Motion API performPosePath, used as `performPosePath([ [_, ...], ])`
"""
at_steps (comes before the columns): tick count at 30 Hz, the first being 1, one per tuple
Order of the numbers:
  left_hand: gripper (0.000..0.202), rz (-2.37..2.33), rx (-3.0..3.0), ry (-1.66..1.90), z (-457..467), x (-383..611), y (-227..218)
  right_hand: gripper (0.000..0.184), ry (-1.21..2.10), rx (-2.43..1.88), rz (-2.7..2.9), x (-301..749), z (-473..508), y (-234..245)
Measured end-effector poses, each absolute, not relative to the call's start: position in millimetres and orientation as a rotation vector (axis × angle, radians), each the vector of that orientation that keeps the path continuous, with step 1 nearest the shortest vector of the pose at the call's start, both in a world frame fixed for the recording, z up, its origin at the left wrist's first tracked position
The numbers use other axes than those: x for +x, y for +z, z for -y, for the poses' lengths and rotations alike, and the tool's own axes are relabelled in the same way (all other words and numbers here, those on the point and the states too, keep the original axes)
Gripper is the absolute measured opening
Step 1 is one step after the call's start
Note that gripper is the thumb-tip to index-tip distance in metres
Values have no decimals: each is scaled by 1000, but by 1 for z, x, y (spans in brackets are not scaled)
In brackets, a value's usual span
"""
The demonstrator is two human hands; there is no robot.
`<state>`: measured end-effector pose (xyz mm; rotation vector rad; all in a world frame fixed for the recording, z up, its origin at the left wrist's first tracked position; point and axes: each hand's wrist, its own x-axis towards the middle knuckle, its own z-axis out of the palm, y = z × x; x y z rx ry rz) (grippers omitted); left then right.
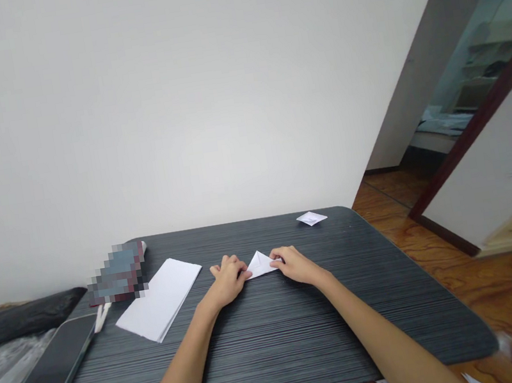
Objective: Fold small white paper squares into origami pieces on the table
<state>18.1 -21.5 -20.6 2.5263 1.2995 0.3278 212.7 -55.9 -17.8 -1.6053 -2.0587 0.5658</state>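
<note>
A small white sheet of paper, folded to a triangular peak, lies on the dark table between my hands. My left hand pinches its left corner between thumb and fingers. At the opposite corner, my right hand grips the paper the same way. Both hands rest low against the tabletop, and the fingers cover the two ends of the fold.
Left of my hands lies a stack of white paper. Behind it is a blurred-out dark red item with a white strap. A black tablet-like slab sits at the table's left edge. A folded paper piece lies at the back right.
</note>
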Motion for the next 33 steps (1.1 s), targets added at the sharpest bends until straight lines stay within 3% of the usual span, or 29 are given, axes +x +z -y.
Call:
performPosePath([
  [20,29,-1650,2685,216,33,29,-20,14,400,-1924,2120,201,56,-13],
  [23,19,-1478,2758,313,36,29,-17,12,213,-1876,2162,199,61,-15],
  [28,31,-925,2948,282,42,35,-14,26,-22,-1671,2325,184,79,-18],
  [33,26,-982,3048,238,58,43,-20,35,-54,-1659,2334,176,100,-29],
])
